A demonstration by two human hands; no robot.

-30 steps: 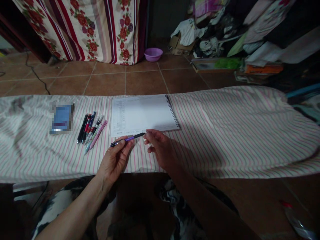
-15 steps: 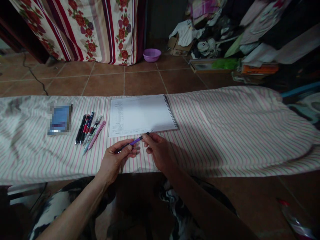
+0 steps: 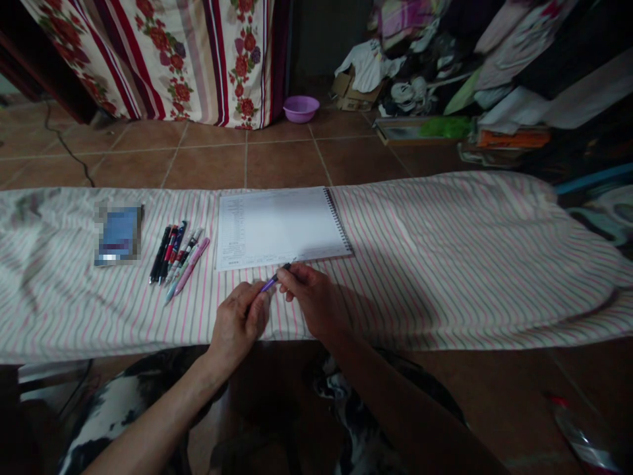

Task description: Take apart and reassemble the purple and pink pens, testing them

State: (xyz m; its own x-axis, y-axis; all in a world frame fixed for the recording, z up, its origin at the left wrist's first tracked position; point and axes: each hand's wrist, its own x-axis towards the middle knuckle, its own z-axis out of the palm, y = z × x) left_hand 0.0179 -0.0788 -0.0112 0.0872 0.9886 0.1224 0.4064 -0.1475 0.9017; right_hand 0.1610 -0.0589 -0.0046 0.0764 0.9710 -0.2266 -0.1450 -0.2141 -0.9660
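Observation:
A purple and black pen [image 3: 270, 284] is held between both hands, just in front of the notebook's near edge. My left hand [image 3: 238, 318] wraps round its lower left end, hiding that part. With thumb and fingers, my right hand [image 3: 307, 290] pinches the dark upper right end, where a thin tip points at the page. The spiral notebook [image 3: 291, 224] lies open at a mostly white page, with printed lines along its left and bottom edges and the coil on the right. Several pens [image 3: 178, 258] lie side by side to the left of the notebook.
A pixelated blue flat object [image 3: 119, 234] lies left of the pens. Striped cloth [image 3: 445, 264] covers the long low surface. Beyond it, a purple basin [image 3: 301, 109] stands on the tiled floor by a floral curtain [image 3: 178, 59]. Clothes and boxes pile up at the back right.
My left hand has turned over and closed more fully round the pen's lower end, covering more of it. My right hand has shifted slightly, and a thin tip now shows beyond its fingers.

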